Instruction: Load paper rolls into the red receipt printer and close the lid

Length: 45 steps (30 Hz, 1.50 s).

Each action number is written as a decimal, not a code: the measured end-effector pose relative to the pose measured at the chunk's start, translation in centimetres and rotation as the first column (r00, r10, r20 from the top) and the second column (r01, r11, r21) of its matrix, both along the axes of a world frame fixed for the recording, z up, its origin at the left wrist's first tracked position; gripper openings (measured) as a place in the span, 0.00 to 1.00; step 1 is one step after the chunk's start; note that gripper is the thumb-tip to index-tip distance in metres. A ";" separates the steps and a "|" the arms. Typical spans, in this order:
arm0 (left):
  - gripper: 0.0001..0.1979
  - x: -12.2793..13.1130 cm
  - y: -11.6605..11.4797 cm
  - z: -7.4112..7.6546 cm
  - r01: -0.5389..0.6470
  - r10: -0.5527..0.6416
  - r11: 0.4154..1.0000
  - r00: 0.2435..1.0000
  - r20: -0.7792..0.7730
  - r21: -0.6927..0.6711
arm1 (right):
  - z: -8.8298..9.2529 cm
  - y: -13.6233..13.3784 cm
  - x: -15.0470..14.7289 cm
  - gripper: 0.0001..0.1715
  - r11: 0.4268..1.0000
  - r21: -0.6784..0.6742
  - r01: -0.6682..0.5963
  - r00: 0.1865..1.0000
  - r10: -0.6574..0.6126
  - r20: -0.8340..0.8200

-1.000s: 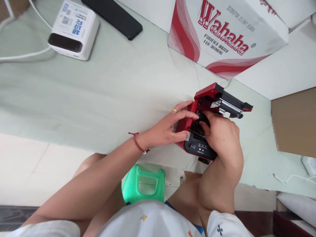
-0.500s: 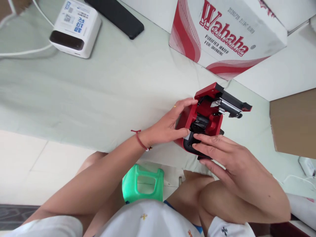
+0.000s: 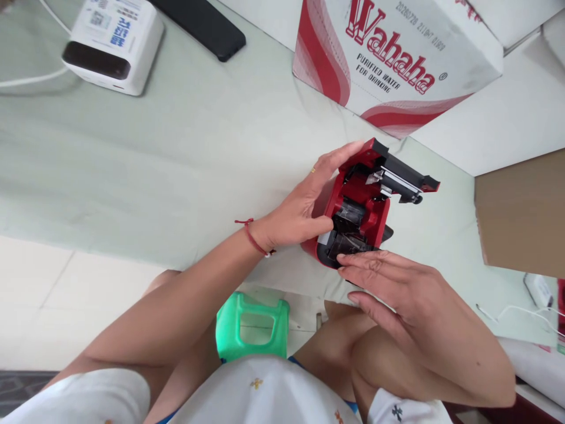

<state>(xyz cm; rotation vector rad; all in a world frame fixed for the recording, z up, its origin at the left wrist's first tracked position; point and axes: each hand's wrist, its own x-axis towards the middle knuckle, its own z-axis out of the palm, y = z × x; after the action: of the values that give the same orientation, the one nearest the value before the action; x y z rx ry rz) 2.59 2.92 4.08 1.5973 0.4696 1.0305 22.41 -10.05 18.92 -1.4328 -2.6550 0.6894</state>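
A small red-and-black printer (image 3: 321, 250) rests tilted on the cloth-covered table, its lid (image 3: 408, 165) raised and its inside showing. A black roller and strips of clear and silvery film sit under the lid. Dark shiny film lies in the body's hollow. My left hand (image 3: 304, 203) holds the printer by its left side, thumb on the near rim and fingers along the lid's edge. At the front rim, my right hand (image 3: 397, 288) rests its stretched fingertips on the printer, with its thumb lower and apart.
Behind the printer stands a white-and-red water carton (image 3: 392, 70). A white boxy device (image 3: 115, 44) with cables and a black phone-like slab (image 3: 203, 26) lie at the back left. To the right is a brown cardboard box (image 3: 521, 218). Below the table edge stands a green stool (image 3: 253, 327).
My right fingers have drawn back from the printer's hollow to its front rim. My left fingers have moved up along the lid's edge. The whole view has shifted slightly.
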 end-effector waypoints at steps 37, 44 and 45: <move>0.08 -3.1 -2.9 -1.9 0.010 -0.017 0.987 0.999 0.038 0.161 | 0.2 -0.2 -0.6 0.19 0.998 -0.031 0.057 0.998 -0.057 0.004; 0.39 -3.1 -2.2 -2.8 0.069 -0.069 0.998 0.998 0.014 0.014 | 0.0 0.5 0.0 0.18 0.999 -0.034 0.022 1.000 -0.022 -0.017; 0.44 -3.0 -2.2 -3.1 0.081 -0.080 0.997 0.997 0.015 -0.019 | 0.0 0.6 0.0 0.18 0.999 -0.031 0.021 1.000 -0.022 -0.016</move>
<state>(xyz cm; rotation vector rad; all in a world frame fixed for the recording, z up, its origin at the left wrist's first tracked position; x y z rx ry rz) -0.39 0.74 0.95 1.5779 0.4010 0.9735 22.44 -9.44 18.89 -1.4544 -2.6244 0.7402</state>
